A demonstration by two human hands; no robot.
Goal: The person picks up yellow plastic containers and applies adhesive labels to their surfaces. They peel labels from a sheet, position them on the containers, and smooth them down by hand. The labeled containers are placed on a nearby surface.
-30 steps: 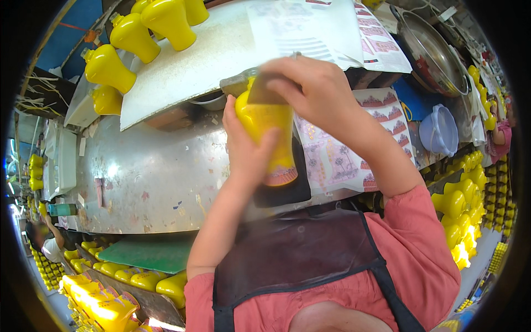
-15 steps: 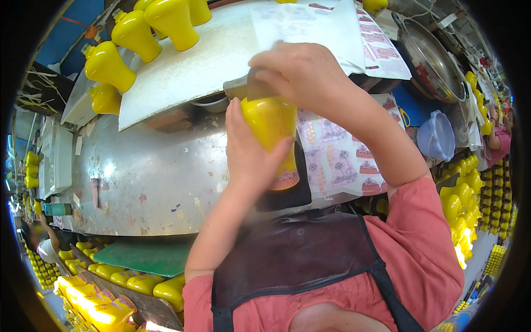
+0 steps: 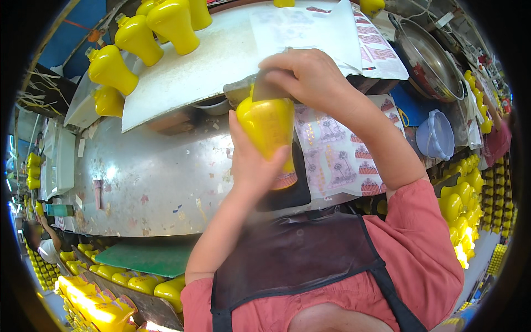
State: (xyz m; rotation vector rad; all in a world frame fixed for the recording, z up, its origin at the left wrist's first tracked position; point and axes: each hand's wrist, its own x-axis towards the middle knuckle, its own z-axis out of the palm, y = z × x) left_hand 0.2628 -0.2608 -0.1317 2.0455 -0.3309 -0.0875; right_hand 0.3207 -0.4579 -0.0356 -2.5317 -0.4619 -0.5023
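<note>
A glossy yellow bottle [image 3: 266, 124], broad at the shoulder and narrow at the base, leans in front of me with a reddish patterned band near its foot. My left hand [image 3: 251, 169] is wrapped round its side, thumb across the front. My right hand [image 3: 312, 74] pinches a thin dark flat scraper [image 3: 269, 87], whose lower edge rests against the bottle's shoulder. The bottle's neck is mostly hidden behind the scraper. Beneath the bottle lies a black pad [image 3: 296, 198]. Printed decal sheets [image 3: 332, 149] lie to its right.
Several yellow bottles [image 3: 171, 27] stand on the white board [image 3: 215, 63] at the back left. A bare metal tabletop [image 3: 149, 182] extends left. A lilac bucket [image 3: 435, 135] and a large metal pan [image 3: 431, 58] are at the right. Other people are at the far left and right edges.
My right hand and the scraper have shifted slightly right and toward me along the bottle's shoulder. My left hand keeps its hold on the bottle.
</note>
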